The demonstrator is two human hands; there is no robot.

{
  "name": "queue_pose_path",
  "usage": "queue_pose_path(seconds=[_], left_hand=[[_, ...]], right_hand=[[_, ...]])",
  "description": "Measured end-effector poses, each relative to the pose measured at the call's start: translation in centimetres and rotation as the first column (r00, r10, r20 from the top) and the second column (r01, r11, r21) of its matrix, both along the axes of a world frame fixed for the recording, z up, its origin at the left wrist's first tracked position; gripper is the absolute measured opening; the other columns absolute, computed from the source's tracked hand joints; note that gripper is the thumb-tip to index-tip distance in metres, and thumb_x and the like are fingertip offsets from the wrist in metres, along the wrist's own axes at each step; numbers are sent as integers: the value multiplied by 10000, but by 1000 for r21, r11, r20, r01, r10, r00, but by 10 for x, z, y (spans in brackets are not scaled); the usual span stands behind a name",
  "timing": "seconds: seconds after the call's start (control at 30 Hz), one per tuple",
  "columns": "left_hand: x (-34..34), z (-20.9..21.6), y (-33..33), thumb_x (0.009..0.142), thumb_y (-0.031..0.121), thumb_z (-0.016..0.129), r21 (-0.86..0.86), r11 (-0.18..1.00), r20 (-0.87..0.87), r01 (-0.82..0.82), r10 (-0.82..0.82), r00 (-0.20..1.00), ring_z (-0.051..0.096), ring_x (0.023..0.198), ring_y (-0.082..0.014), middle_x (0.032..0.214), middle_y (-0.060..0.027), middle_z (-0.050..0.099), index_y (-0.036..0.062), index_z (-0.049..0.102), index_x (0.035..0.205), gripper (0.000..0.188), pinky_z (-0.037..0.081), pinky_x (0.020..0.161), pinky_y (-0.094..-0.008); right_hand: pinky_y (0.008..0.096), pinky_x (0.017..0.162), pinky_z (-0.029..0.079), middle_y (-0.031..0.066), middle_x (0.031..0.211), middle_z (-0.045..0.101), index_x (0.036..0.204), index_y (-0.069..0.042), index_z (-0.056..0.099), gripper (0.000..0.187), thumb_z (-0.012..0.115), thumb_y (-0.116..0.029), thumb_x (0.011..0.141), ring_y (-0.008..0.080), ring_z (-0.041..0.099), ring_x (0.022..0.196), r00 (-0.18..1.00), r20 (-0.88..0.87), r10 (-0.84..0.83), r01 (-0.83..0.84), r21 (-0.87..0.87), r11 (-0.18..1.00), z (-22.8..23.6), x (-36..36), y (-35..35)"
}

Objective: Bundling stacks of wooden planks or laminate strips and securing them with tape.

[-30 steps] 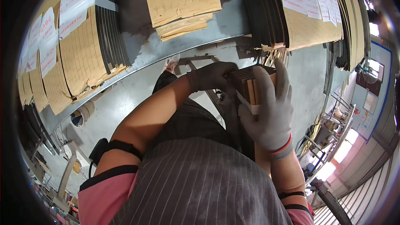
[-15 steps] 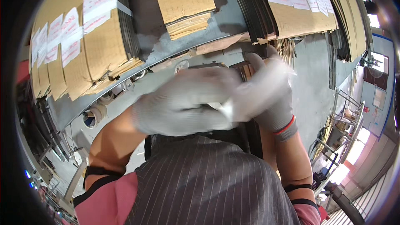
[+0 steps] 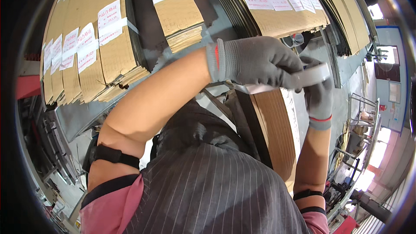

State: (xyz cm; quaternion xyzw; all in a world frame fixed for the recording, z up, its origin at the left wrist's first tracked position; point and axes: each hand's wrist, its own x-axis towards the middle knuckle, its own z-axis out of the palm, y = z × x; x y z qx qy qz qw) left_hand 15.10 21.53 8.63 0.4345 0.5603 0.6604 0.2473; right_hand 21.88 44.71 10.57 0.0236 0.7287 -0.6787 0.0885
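My left hand (image 3: 264, 63), in a dark grey knit glove with a red line at the cuff, reaches across from the left with its fingers closed. A white strip (image 3: 320, 74), smeared by motion, runs from its fingertips to my right hand (image 3: 320, 99). The gloved right hand is closed around the strip's far end, its fingers partly hidden behind it. Another pale flat piece (image 3: 258, 88) shows beneath my left hand. Below both hands stands a bundle of brown cardboard-wrapped panels (image 3: 273, 125), with a white edge on its right side.
Long brown-wrapped bundles (image 3: 112, 56) with white paper labels line the grey table (image 3: 82, 115) at the left. A shorter labelled bundle (image 3: 182, 17) lies mid-table, and more bundles (image 3: 277, 21) with dark edges lie right. A metal rack (image 3: 364, 121) stands at the far right.
My left hand has moved right and away from my body, with the forearm now stretched across. My right hand has moved right. The view has shifted, showing more of the brown bundle below.
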Motion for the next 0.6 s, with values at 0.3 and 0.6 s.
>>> queue_pose_path(seconds=[0.3, 0.6], left_hand=[[-9, -60, 25, 834, 522, 621, -182, 970, -479, -163, 57, 876, 535, 1044, -300, 1042, -124, 619, 10, 687, 999, 541, 420, 933, -380], [-1, -69, 20, 724, 366, 747, -128, 955, -389, -267, 200, 899, 540, 1036, -299, 1026, -128, 598, 33, 525, 1238, 652, 426, 914, -387]], right_hand=[[410, 1057, 364, 177, 1273, 534, 1265, 57, 489, 494, 599, -174, 842, 240, 542, 1166, 972, -137, 190, -183, 67, 981, -5, -11, 28], [482, 1015, 328, 44, 698, 658, 723, -150, 680, 121, 656, -262, 760, 271, 633, 693, 829, 303, 470, -276, 953, -127, -23, -39, -19]])
